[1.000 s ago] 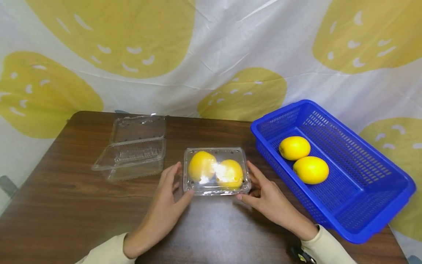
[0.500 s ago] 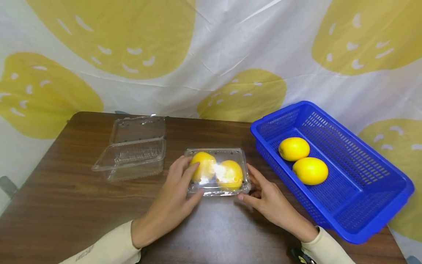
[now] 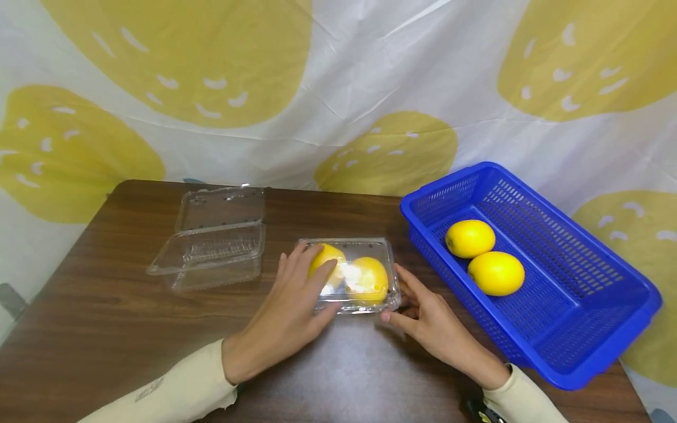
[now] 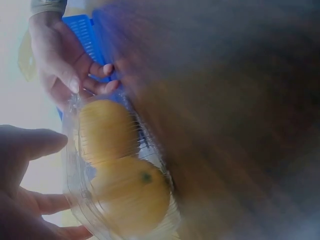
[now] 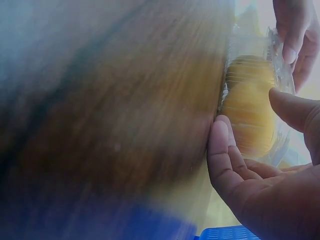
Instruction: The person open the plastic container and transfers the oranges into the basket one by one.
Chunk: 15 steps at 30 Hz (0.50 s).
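A clear plastic clamshell box (image 3: 365, 245), its lid down, sits on the table with two yellow lemons (image 3: 368, 281) inside. My left hand (image 3: 293, 299) lies over the box's left end, fingers spread across the lid and thumb near the front edge. At the opposite end my right hand (image 3: 436, 323) holds the box, thumb at the front corner and fingers along the side. The right wrist view shows the right fingers (image 5: 230, 165) bent around that end, low by the tabletop. Glare on the lid hides part of the lemons.
A blue perforated basket (image 3: 529, 352) with two more lemons (image 3: 496, 274) stands at the right. Back left, another clear clamshell box (image 3: 219, 247) stands with its lid up. A lemon-print cloth (image 3: 386, 153) hangs behind the brown wooden table (image 3: 132, 317).
My left hand has moved right, from beside the box's left end to over its lid. The right hand and the box have stayed nearly in place.
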### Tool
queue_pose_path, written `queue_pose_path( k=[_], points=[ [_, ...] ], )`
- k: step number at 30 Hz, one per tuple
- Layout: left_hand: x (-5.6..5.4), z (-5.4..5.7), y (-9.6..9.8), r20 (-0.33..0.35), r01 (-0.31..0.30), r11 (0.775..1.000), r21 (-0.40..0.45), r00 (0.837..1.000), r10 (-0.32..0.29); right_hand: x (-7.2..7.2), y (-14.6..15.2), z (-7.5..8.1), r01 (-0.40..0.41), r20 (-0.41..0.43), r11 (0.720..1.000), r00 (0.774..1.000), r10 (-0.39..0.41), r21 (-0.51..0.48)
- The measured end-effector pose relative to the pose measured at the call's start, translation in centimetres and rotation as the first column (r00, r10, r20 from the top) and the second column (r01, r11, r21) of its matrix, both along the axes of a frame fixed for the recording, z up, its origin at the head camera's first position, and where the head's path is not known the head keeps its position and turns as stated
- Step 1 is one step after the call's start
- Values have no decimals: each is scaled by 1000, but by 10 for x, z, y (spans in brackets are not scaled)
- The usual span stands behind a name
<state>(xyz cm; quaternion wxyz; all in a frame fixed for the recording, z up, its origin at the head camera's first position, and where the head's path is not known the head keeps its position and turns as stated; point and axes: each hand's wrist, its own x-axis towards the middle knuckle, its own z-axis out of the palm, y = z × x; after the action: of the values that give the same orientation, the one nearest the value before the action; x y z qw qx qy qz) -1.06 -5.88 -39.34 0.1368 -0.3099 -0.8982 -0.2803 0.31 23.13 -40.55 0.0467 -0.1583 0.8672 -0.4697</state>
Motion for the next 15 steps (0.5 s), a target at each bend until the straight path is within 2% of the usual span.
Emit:
queue_pose_path(
  k=[15],
  points=[
    [-10,5,13,-43,-1,991,-136,999,-5,0,0,-1,-3,-2,1000,1000,3,-18]
  ],
)
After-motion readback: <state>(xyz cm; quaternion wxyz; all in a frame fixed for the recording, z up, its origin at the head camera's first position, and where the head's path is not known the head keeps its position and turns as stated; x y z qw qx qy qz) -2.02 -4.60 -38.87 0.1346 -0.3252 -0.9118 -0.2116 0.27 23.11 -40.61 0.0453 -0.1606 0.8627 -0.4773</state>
